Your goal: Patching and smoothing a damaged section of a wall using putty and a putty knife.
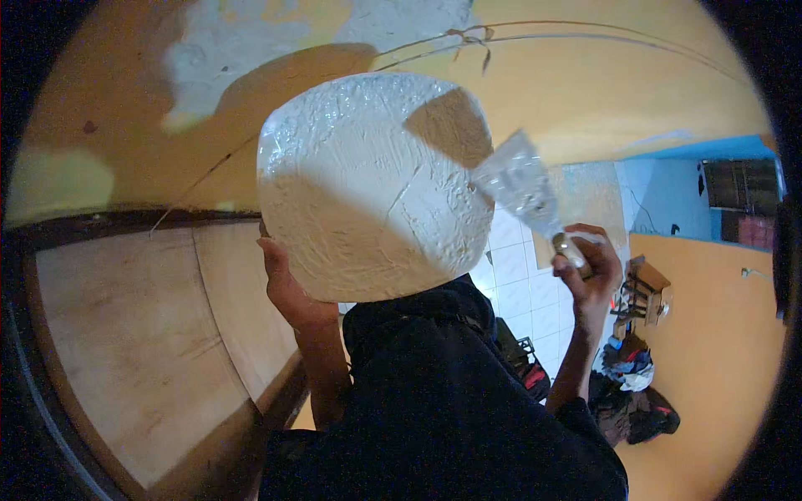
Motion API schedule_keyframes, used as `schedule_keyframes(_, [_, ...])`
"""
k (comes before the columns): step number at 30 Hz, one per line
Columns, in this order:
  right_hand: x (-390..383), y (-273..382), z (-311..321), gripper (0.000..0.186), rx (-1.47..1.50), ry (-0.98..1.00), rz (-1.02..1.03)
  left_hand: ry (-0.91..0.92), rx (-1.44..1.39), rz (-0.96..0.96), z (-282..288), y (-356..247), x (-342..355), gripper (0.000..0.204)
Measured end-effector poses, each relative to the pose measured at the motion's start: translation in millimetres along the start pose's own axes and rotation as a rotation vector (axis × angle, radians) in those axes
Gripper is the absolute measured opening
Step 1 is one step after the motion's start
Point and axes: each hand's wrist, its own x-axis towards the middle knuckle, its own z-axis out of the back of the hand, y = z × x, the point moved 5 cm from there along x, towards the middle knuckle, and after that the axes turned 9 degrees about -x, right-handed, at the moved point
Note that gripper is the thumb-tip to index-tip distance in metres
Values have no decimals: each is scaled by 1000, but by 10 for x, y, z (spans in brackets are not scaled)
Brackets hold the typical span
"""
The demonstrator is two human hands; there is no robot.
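Observation:
A rounded-square panel (pixel 368 200), its face coated in uneven white paste with ridges and streaks, is held up in front of me. My left hand (pixel 286 284) grips it by the lower left edge; the thumb shows, and the other fingers are hidden behind it. To the right of the panel, my right hand (pixel 591 265) is closed round the handle of a putty knife (pixel 520 184). White paste is smeared over the wide blade, which points up and left. Its left corner is close to the panel's right edge; I cannot tell whether they touch.
A yellow wall (pixel 576 92) with pale bare patches stands ahead, with thin wires (pixel 476 37) strung across it. At left is a brown wooden door (pixel 125 334). White floor tiles (pixel 535 309), a wooden chair (pixel 645 288) and a heap of clothes (pixel 631 392) lie to the right.

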Motion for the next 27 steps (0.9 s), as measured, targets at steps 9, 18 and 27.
schedule_keyframes(9, [36, -162, -233, 27, 116, 117, -155, 19, -62, 1, 305, 101, 5, 59])
schedule_keyframes(18, [566, 60, -330, 25, -411, 36, 230, -160, -75, -56, 827, 25, 12, 58])
schedule_keyframes(27, [1596, 610, -772, 24, -520, 21, 801, -149, -23, -191, 932, -348, 400, 59])
